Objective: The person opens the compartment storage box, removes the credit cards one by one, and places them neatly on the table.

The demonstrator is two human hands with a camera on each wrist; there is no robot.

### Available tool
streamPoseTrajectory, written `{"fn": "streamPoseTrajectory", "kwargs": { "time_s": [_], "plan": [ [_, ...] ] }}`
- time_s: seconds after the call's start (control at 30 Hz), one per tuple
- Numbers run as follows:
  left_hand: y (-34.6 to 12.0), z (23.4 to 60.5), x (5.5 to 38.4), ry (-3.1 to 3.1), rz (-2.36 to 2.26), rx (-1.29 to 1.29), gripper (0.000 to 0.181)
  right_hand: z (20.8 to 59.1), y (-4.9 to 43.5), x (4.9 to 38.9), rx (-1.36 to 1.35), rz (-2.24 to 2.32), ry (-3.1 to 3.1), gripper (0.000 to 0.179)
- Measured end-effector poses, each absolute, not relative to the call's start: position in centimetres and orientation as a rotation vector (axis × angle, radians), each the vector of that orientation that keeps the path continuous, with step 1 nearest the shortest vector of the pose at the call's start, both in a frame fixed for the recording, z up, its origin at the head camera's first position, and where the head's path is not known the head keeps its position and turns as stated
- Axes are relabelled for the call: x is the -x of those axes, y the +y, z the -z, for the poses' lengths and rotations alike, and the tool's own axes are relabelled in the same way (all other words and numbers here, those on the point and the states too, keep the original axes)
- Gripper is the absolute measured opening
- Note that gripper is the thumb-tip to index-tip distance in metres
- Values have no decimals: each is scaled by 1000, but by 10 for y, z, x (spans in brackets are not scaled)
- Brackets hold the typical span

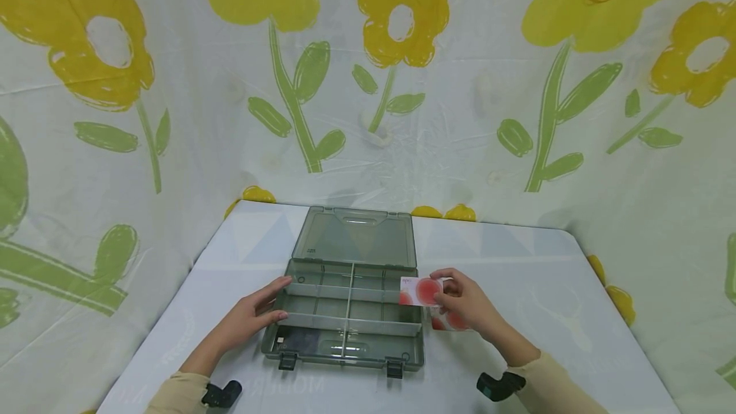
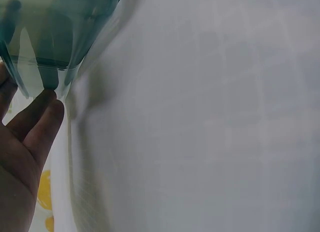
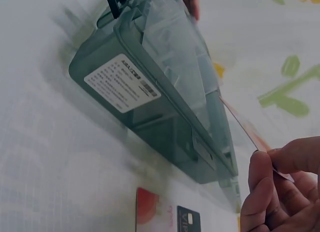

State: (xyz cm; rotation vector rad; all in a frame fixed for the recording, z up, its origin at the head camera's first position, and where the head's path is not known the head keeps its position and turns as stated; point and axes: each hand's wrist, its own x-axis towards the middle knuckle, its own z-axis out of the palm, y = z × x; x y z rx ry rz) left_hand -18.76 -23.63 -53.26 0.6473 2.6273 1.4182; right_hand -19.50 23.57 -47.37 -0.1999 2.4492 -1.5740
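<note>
A grey-green translucent compartment box (image 1: pixel 348 309) lies on the table with its lid (image 1: pixel 356 235) folded back. My left hand (image 1: pixel 250 315) rests at the box's left side, fingers fairly straight and fingertips on its rim and wall. With thumb and fingers, my right hand (image 1: pixel 462 302) pinches a white card with red circles (image 1: pixel 418 291), raised over the box's right edge. Beneath that hand, a similar red-and-white card (image 1: pixel 451 320) lies on the table close to the box's right wall. A dark card (image 1: pixel 299 340) lies in the front left compartment.
White dividers (image 1: pixel 322 291) split the box into several compartments, and two latches (image 1: pixel 394 369) hang from its front. In the right wrist view, a dark card with a chip (image 3: pixel 188 219) lies by the red-and-white one. A flower-patterned curtain (image 1: pixel 448 145) surrounds the white table (image 1: pixel 517 273).
</note>
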Motion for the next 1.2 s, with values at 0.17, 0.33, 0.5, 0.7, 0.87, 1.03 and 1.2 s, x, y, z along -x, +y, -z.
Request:
{"fn": "streamPoseTrajectory", "kwargs": {
  "time_s": [0.17,0.33,0.5,0.7,0.87,1.03,1.2],
  "plan": [
    [-237,534,188,2622,-1423,-649,73,473,244,193,153,1566,2472,40],
    [-237,534,188,2635,-1408,-646,73,474,253,192,111,1559,2485,40],
    [-237,534,188,2636,-1407,-644,72,475,264,192,71,1564,2499,42],
    [-237,533,187,2628,-1416,-643,73,475,279,192,27,1581,2515,45],
    [-237,533,187,2626,-1423,-649,72,477,292,194,-27,1537,2549,50],
    [-238,534,187,2627,-1425,-650,73,482,306,194,-76,1520,2560,54],
    [-238,534,187,2631,-1421,-652,72,488,316,195,-120,1507,2581,57]
  ]
}}
